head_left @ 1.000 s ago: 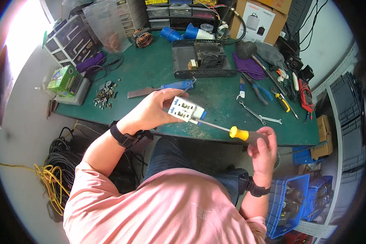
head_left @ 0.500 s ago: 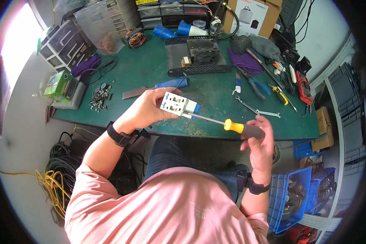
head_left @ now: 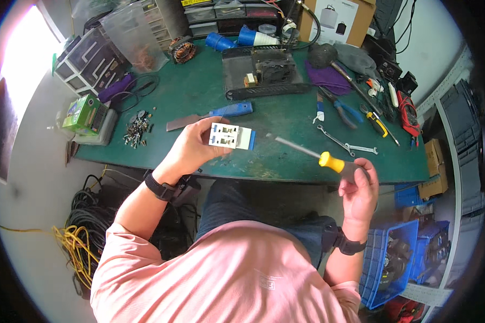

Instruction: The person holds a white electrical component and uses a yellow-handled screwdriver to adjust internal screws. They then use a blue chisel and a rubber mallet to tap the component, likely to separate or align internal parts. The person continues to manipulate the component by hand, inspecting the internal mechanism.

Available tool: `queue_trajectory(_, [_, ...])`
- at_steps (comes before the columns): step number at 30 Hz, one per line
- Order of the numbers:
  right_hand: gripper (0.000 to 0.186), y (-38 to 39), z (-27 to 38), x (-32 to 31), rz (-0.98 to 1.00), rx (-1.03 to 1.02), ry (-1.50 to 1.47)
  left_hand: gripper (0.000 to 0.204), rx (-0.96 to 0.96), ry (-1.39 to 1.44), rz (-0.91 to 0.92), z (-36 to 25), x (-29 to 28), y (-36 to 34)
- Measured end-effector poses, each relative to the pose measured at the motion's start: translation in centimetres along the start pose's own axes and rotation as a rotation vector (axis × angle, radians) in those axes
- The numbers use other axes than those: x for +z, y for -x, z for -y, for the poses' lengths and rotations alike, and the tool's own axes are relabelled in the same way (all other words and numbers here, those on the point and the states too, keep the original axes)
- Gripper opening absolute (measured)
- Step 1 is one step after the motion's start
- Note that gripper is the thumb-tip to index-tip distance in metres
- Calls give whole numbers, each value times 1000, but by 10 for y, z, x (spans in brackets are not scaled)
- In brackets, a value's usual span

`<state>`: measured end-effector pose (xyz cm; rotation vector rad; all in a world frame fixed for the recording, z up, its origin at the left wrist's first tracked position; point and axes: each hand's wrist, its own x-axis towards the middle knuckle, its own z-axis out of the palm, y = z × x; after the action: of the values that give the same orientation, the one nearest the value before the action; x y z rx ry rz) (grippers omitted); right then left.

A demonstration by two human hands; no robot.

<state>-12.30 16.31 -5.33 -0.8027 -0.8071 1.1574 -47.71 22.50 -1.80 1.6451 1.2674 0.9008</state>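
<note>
Left hand grips the white block above the tabletop, near its front edge; right hand clasps the screwdriver by its handle toward the front-right corner, tip apart from the block!

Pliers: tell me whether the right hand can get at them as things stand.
Probably not: the right hand is taken up by a screwdriver, though the pliers lie uncovered beyond.

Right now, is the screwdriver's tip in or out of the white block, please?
Out: green tabletop shows between the screwdriver and the white block in the left hand.
</note>
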Motion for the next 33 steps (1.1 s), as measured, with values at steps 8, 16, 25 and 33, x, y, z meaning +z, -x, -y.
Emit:
queue_trajectory(8, [26,3,-16,1,-188,-54,326,53,8,-8,-181,5,7,6])
queue_trajectory(16, [30,1,-27,14,-40,-421,889,63,48,1075,71,29,3,23])
queue_trajectory(25, [39,-2,-33,26,57,-517,1308,71,33,1415,248,47,1,31])
queue_trajectory(33, [41,-6,-41,16,62,-563,1369,81,69,1265,288,51,2,35])
